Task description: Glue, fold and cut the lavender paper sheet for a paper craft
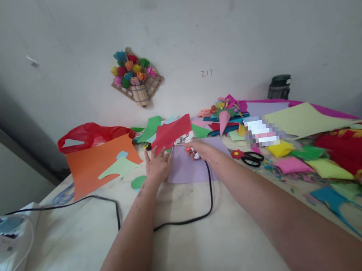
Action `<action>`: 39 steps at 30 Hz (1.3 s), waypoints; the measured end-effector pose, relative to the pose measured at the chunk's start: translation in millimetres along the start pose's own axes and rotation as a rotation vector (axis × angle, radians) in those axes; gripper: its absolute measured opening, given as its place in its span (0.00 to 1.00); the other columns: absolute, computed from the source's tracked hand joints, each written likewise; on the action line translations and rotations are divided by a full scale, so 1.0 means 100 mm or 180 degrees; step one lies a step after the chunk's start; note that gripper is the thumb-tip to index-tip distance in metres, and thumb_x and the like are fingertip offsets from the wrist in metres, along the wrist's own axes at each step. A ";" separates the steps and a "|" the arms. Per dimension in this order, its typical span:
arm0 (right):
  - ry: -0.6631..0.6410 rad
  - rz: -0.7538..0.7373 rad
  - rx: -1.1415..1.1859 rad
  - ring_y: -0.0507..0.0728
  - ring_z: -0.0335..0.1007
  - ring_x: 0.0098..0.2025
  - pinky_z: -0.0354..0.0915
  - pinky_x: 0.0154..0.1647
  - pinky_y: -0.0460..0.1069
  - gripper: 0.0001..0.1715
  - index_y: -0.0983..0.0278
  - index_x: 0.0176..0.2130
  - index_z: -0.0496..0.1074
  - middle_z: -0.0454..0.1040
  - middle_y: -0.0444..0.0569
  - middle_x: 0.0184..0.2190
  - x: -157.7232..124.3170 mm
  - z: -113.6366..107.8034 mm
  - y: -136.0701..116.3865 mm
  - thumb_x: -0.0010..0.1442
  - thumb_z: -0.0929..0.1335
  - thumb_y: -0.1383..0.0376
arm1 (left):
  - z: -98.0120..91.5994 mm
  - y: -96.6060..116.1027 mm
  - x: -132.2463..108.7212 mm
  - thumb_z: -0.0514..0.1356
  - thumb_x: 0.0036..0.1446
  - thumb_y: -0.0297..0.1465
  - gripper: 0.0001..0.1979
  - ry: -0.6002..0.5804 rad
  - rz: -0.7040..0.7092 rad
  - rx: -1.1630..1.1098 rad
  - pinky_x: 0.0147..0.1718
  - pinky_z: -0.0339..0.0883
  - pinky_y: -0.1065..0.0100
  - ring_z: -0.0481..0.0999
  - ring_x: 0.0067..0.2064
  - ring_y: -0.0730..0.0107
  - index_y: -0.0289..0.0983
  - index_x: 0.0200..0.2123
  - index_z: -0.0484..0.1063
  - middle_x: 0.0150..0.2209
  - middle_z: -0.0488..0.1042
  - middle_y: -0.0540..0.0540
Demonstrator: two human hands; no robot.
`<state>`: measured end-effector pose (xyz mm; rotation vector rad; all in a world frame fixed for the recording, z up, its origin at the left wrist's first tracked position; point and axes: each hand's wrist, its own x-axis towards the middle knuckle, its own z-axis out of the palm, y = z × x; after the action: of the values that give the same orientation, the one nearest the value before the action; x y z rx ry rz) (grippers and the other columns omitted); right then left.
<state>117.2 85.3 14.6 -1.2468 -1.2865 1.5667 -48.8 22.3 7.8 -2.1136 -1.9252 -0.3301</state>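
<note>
My right hand (pixel 200 148) is wrapped around a white hot glue gun (pixel 186 138), whose nozzle points left. From its grip a black cord (pixel 211 189) runs down and across to the left. My left hand (pixel 158 165) lies with fingers spread at the left edge of a lilac paper sheet (pixel 189 172), near the glue gun's tip. Behind both hands is a red paper sheet (pixel 175 129). A green paper circle (pixel 139 183) rests just left of my left wrist. Whatever lies directly under my left fingers is hidden.
Orange paper (pixel 101 161) and a red plastic bag (pixel 92 136) are at the left. Black-handled scissors (pixel 252 158), a blurred-out phone-like object (pixel 262 131) and coloured packets (pixel 294 165) lie to the right. A power strip-like white box (pixel 4 261) sits front left.
</note>
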 end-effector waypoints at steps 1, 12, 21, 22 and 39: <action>-0.0029 0.0006 0.0045 0.45 0.53 0.11 0.53 0.11 0.41 0.12 0.66 0.25 0.60 0.61 0.40 0.12 0.01 -0.01 0.01 0.54 0.66 0.62 | -0.01 -0.01 0.02 0.37 0.58 0.40 0.23 0.0014 -0.0065 -0.0045 0.55 0.24 0.47 0.46 0.60 0.61 0.50 0.46 0.68 0.54 0.62 0.56; -0.0040 -0.0027 0.0211 0.46 0.56 0.11 0.54 0.10 0.41 0.11 0.66 0.27 0.60 0.62 0.40 0.12 -0.02 -0.03 0.01 0.54 0.66 0.64 | 0.15 -0.02 0.14 0.42 0.56 0.41 0.21 -0.0137 -0.0011 0.0024 0.54 0.24 0.44 0.46 0.60 0.53 0.50 0.50 0.65 0.56 0.61 0.53; 0.0067 -0.0241 0.0466 0.46 0.57 0.13 0.53 0.10 0.41 0.10 0.66 0.29 0.62 0.63 0.39 0.14 0.01 -0.06 0.04 0.51 0.68 0.64 | 0.15 -0.02 0.35 0.37 0.56 0.46 0.25 -0.0421 -0.0166 0.0053 0.54 0.25 0.44 0.35 0.62 0.53 0.52 0.51 0.63 0.61 0.48 0.54; 0.0063 -0.0250 0.0487 0.47 0.57 0.13 0.53 0.10 0.41 0.11 0.66 0.29 0.62 0.63 0.40 0.15 0.00 -0.06 0.04 0.51 0.68 0.63 | 0.15 -0.01 0.37 0.37 0.55 0.47 0.26 -0.0401 -0.0146 0.0074 0.54 0.25 0.45 0.35 0.62 0.53 0.52 0.50 0.64 0.61 0.48 0.54; 0.0112 -0.0153 0.0556 0.47 0.56 0.11 0.54 0.10 0.41 0.11 0.66 0.28 0.61 0.61 0.39 0.12 0.01 -0.10 0.03 0.52 0.68 0.62 | 0.25 -0.09 0.56 0.39 0.58 0.41 0.22 -0.0198 -0.0357 -0.0357 0.54 0.31 0.45 0.45 0.61 0.57 0.50 0.47 0.67 0.58 0.57 0.55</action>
<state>126.4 87.7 11.5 -1.1212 -1.1234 1.5797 -52.3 83.8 3.8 -2.1123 -2.1124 -0.4083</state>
